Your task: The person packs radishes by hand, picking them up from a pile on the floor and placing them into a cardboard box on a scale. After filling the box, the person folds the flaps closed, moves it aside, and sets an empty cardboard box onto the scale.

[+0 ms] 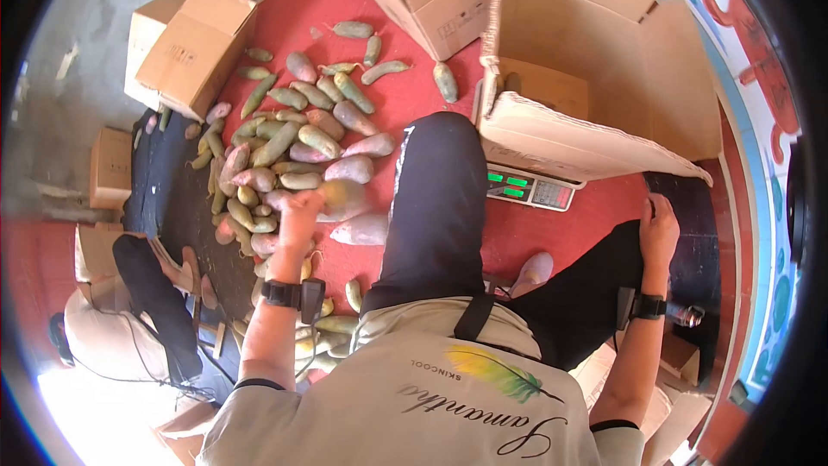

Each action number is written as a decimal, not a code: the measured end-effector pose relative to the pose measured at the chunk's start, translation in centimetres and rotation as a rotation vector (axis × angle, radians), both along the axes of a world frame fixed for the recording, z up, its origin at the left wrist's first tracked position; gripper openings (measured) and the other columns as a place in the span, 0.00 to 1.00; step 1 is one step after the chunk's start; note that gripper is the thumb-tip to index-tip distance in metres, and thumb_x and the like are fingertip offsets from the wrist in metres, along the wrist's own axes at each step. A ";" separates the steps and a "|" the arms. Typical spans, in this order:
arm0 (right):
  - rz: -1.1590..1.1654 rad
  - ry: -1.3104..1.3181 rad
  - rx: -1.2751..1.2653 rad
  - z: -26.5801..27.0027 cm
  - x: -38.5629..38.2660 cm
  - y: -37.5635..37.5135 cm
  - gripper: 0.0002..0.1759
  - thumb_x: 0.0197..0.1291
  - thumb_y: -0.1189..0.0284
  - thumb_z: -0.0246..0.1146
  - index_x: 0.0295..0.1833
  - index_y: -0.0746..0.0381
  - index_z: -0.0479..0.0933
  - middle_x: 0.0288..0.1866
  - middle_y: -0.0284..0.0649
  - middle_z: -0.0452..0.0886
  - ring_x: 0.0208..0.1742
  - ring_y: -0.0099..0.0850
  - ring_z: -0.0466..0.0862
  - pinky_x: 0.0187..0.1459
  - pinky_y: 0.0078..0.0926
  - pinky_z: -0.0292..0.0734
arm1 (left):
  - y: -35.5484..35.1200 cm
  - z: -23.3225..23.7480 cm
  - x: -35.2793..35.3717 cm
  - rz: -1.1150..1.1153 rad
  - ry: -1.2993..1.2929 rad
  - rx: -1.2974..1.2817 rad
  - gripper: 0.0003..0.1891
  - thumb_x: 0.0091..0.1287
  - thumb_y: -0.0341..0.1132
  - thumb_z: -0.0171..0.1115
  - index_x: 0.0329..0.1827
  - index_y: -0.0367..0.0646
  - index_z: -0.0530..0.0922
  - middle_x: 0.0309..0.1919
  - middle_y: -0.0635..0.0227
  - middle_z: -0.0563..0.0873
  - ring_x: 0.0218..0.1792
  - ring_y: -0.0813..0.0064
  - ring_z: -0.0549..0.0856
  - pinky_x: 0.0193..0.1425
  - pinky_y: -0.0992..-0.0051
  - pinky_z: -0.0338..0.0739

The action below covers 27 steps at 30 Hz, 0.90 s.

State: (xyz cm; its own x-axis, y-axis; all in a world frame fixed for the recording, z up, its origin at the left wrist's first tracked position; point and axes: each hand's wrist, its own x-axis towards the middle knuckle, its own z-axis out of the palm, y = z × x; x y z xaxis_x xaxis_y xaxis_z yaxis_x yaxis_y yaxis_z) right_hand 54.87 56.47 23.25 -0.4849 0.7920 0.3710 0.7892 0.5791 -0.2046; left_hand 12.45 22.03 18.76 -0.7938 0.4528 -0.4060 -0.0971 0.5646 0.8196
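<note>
My left hand [299,211] is closed around one end of a green radish [345,198], which is smeared by motion. Below and around it lies a big heap of green and pinkish radishes [285,142] on a red mat [302,26]. Resting at my right knee, my right hand [660,229] has its fingers curled in, and nothing shows in it. Beyond my knees a large open cardboard box [595,129] stands over a digital scale [552,194] with lit green displays. Inside the box, a radish [513,82] is partly visible.
Another open carton [440,0] stands at the back, near a lone radish [445,82]. Further cartons [194,52] are at the left wall. A co-worker [112,336] sits at lower left. The painted wall [763,60] borders the right side.
</note>
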 end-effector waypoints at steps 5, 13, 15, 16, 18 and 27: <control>-0.058 0.073 -0.003 -0.1 0.6 0.0 0.06 0.56 0.73 0.56 0.36 0.64 0.75 0.35 0.47 0.78 0.37 0.47 0.78 0.37 0.38 0.74 | 5.6 8.3 0.0 -0.005 0.254 0.468 0.14 0.67 0.37 0.52 0.22 0.44 0.73 0.21 0.73 0.76 0.25 0.83 0.72 0.32 0.82 0.67; -0.056 0.174 0.041 -1.1 1.2 0.6 0.06 0.55 0.73 0.56 0.35 0.64 0.76 0.34 0.45 0.79 0.35 0.44 0.79 0.37 0.36 0.74 | 15.7 18.9 5.5 -0.238 -0.032 1.198 0.11 0.67 0.33 0.52 0.26 0.40 0.73 0.25 0.70 0.76 0.29 0.75 0.75 0.38 0.75 0.71; -0.069 0.182 0.033 -1.1 1.3 0.7 0.06 0.55 0.73 0.56 0.35 0.63 0.76 0.34 0.45 0.79 0.35 0.44 0.79 0.37 0.37 0.74 | 18.1 19.1 7.2 -0.265 -0.011 1.172 0.11 0.67 0.34 0.52 0.27 0.40 0.74 0.25 0.71 0.77 0.29 0.77 0.75 0.36 0.76 0.70; -0.079 0.194 0.020 -1.2 1.3 0.7 0.06 0.55 0.73 0.56 0.35 0.63 0.76 0.34 0.45 0.79 0.35 0.44 0.79 0.37 0.37 0.74 | 19.1 19.1 7.5 -0.289 0.016 1.140 0.11 0.67 0.34 0.53 0.28 0.40 0.75 0.25 0.71 0.77 0.29 0.79 0.75 0.35 0.78 0.69; -0.080 0.201 0.015 -1.1 1.4 0.6 0.06 0.55 0.72 0.56 0.35 0.63 0.76 0.34 0.45 0.79 0.35 0.44 0.79 0.36 0.37 0.74 | 20.7 18.8 7.5 -0.431 0.072 1.026 0.12 0.68 0.34 0.50 0.28 0.39 0.74 0.26 0.69 0.77 0.31 0.74 0.78 0.46 0.74 0.71; -0.110 0.194 -0.016 -0.6 1.0 0.5 0.06 0.55 0.72 0.56 0.35 0.63 0.76 0.34 0.45 0.79 0.35 0.45 0.79 0.36 0.38 0.74 | 24.9 21.8 9.8 -0.406 0.204 1.095 0.10 0.66 0.34 0.55 0.29 0.38 0.76 0.24 0.74 0.76 0.29 0.84 0.73 0.42 0.81 0.69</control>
